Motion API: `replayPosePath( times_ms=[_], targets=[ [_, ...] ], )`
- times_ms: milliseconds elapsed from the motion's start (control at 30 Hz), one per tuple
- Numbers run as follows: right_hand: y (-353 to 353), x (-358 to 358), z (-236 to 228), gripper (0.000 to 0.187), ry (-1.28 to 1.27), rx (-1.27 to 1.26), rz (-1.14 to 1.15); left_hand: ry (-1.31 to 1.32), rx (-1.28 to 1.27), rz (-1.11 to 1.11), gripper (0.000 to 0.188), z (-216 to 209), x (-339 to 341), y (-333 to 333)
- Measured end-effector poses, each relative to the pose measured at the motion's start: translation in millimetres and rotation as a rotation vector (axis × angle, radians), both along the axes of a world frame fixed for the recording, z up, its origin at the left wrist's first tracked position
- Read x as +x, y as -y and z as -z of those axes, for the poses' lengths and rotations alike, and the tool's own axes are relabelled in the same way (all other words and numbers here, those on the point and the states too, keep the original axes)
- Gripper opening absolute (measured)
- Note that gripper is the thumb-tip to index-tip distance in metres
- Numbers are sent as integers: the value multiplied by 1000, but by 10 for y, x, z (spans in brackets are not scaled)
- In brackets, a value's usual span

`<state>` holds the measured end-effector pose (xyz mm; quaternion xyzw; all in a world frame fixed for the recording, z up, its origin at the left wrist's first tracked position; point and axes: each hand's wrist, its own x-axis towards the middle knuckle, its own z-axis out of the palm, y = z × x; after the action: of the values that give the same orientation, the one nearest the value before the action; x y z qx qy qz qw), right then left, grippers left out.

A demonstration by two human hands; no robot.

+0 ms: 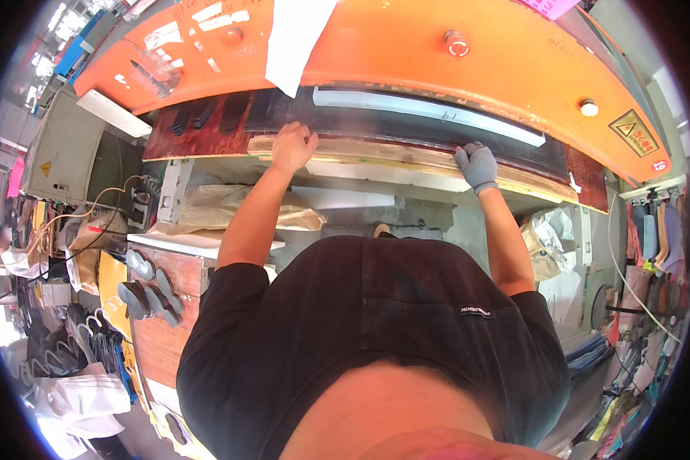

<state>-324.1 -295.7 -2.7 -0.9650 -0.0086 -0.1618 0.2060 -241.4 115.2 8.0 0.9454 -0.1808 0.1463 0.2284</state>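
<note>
The wooden board (383, 152), touched along its edge by the curled left hand (294, 146) and curled, gloved right hand (478, 166), their grip impossible to tell, could skew if pushed unevenly, disturbing the pale strip (429, 116) just beyond them or pinching one against the orange machine (383, 46) farther out.

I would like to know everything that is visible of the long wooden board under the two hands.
The long wooden board is narrow, pale brown and apparently layered, with a rough-looking front edge. It lies along the front of a dark red surface, nearer the wearer than a black sheet. The bare left hand touches it near its left end; the gloved right hand touches it farther right. How firmly they grip is unclear.
</note>
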Motion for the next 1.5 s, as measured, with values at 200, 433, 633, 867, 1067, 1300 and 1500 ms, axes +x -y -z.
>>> replayPosePath(
  times_ms=[200,433,633,867,1067,1300,1500],
  targets=[
    [-410,-713,-182,26,-15,137,63,-57,73,101,22,-41,-768,-225],
    [-1725,-213,-508,67,137,290,-92,-121,-13,81,20,-159,-1717,-414],
    [-2760,70,-816,86,-406,-16,-45,43,-97,241,45,-279,-1733,-386],
    [-2648,-291,-535,66,-257,551,-60,103,-190,351,45,-93,-1883,-391],
    [-2231,-333,-566,54,-384,1525,-17,82,-197,307,44,-31,-2036,-401],
    [-2343,-503,-743,69,-276,43,16,85,-211,310,41,-38,-2003,-397],
    [-2336,-469,-664,65,-223,-43,-29,123,-197,328,43,-66,-1966,-417]
  ],
)
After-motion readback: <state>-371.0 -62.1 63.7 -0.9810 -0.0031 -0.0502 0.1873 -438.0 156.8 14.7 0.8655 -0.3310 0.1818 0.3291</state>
